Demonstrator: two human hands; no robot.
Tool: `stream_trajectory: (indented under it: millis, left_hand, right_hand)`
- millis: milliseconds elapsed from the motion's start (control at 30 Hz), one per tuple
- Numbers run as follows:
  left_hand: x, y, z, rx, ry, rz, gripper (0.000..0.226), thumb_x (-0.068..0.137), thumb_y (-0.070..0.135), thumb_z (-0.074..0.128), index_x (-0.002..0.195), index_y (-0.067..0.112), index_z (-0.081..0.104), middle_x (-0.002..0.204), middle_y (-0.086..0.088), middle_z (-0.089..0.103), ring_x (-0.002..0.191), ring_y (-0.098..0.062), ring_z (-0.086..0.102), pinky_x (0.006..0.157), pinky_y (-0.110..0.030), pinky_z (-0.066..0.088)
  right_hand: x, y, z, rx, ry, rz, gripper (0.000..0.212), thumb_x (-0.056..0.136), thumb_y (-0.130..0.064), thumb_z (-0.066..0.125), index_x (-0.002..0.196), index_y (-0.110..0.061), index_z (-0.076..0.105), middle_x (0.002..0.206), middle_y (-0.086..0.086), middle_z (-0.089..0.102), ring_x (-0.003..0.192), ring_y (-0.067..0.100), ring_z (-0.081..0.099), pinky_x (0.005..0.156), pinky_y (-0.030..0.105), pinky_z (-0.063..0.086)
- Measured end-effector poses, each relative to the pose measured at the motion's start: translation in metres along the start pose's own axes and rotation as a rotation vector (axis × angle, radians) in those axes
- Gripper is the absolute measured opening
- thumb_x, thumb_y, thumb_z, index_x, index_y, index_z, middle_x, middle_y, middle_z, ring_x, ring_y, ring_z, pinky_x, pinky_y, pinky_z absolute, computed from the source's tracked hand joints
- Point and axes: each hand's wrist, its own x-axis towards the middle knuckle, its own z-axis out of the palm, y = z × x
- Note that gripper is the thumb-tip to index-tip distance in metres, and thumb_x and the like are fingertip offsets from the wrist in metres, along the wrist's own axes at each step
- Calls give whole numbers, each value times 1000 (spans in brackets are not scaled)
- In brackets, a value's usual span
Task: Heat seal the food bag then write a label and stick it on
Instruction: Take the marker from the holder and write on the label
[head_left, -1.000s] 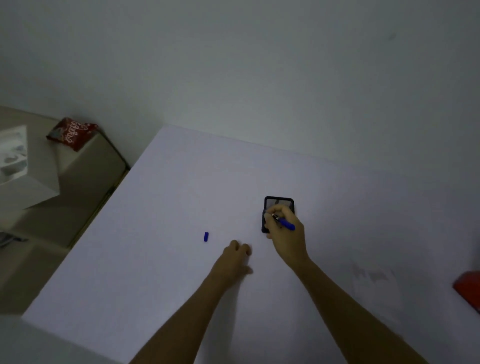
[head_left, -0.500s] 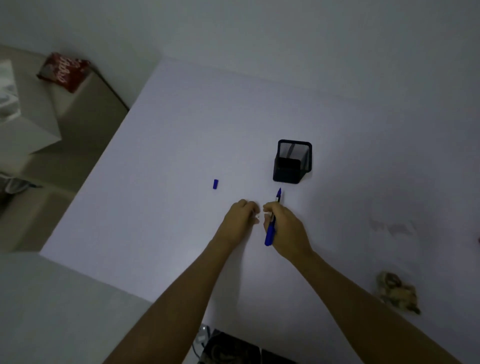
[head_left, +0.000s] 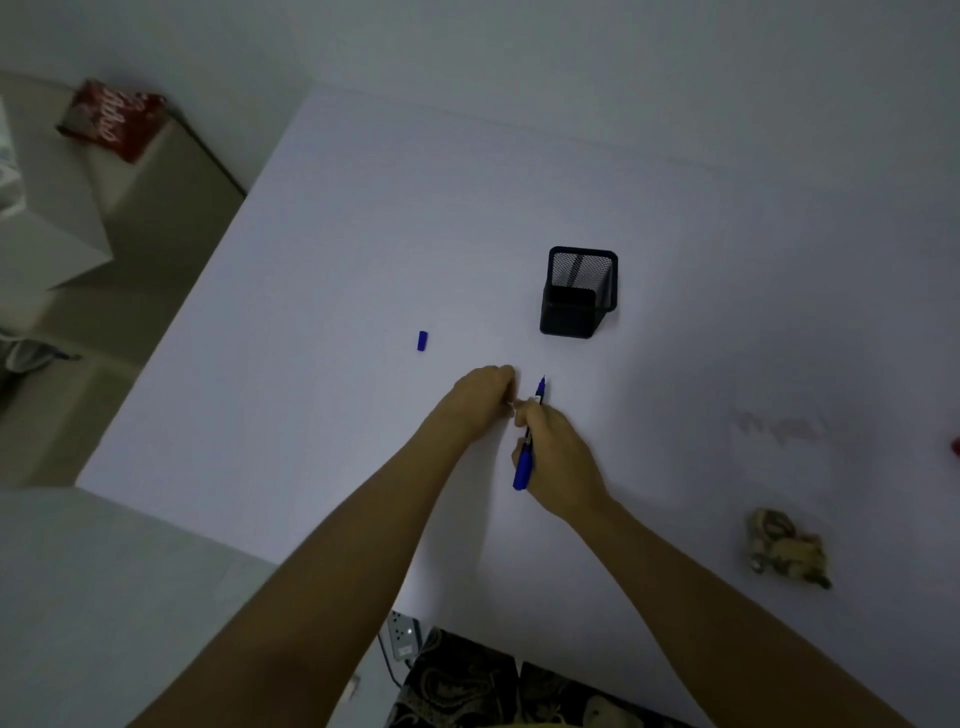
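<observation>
My right hand (head_left: 558, 457) grips a blue pen (head_left: 524, 467) with its uncapped tip pointing away from me. My left hand (head_left: 480, 397) rests on the white table (head_left: 363, 234) right beside it, fingers curled, and a small pale scrap, perhaps a label (head_left: 519, 404), shows between the two hands. The pen's blue cap (head_left: 422, 341) lies on the table to the left. A clear bag (head_left: 779, 423) lies flat at the right, barely visible. Farther right near me sits a food bag with brownish contents (head_left: 787, 551).
A black mesh pen holder (head_left: 579, 293) stands just beyond my hands. A red object (head_left: 955, 446) peeks in at the right edge. Left of the table is a beige surface with a red packet (head_left: 111, 122). A power strip (head_left: 402, 631) lies on the floor below the near edge.
My right hand drew the pen out of the mesh holder and came back beside my left hand. My view tilted down, bringing the food bag into sight.
</observation>
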Motion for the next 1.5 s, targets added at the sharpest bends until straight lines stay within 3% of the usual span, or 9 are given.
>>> stream_trajectory:
  millis: [200,267,367,467,667,933,1100,1233,1500]
  left_hand:
    - [-1,7,-2,-75,6,-54,42,92,11,55,129,4,37,97,-20,63,77,-25,57,80,-37,52]
    - [-4,12,2,-77,53,-14,54,93,11,52,141,8,27,94,-19,65,79,-27,63,80,-38,55]
    - [-11,15,7,-105,131,25,62,94,15,53,146,11,19,93,-17,67,77,-24,63,76,-33,53]
    - [-18,16,10,-185,231,22,61,93,14,54,146,11,23,96,-16,66,81,-25,63,77,-33,51]
    - [-27,22,10,-349,391,-31,57,96,11,49,148,14,24,119,-17,60,106,-28,58,99,-36,48]
    - [-38,27,-3,-186,578,42,67,89,5,59,147,16,28,94,-13,63,76,-18,58,70,-29,52]
    - [-51,21,4,26,705,260,72,67,-1,81,132,4,50,72,-8,64,56,-15,59,48,-27,56]
    - [-51,18,17,80,772,362,70,65,6,85,128,5,54,73,-5,67,58,-14,60,53,-23,54]
    - [-50,27,33,163,752,374,59,63,8,87,117,2,64,75,-6,70,63,-18,63,56,-27,55]
  right_hand:
    - [13,-6,-2,-105,-35,20,26,88,-10,63,111,-7,52,95,8,61,82,20,59,77,31,54]
    - [20,-15,-11,-139,5,54,5,91,-17,58,87,-18,57,72,-2,57,66,14,52,62,28,49]
    - [32,-17,-18,-80,54,171,38,93,-27,51,55,-28,49,52,-9,47,54,9,43,52,23,41]
    - [38,-25,-30,-83,-7,176,17,91,-8,53,83,-19,43,70,1,52,61,13,45,58,27,44]
    - [45,-36,-45,171,64,271,21,88,3,58,84,-11,42,76,7,53,61,10,45,59,19,43]
    - [51,-58,-53,405,218,444,29,83,-5,67,75,-18,42,70,-1,48,62,11,46,60,23,42]
    - [42,-58,-50,457,215,545,29,81,-4,69,74,-17,43,69,1,48,63,16,48,61,25,43]
    - [36,-59,-45,408,257,581,19,82,-6,67,82,-10,48,78,9,56,73,30,59,68,35,51]
    - [26,-48,-55,220,227,539,25,78,2,71,81,-8,48,78,8,53,70,20,50,59,22,38]
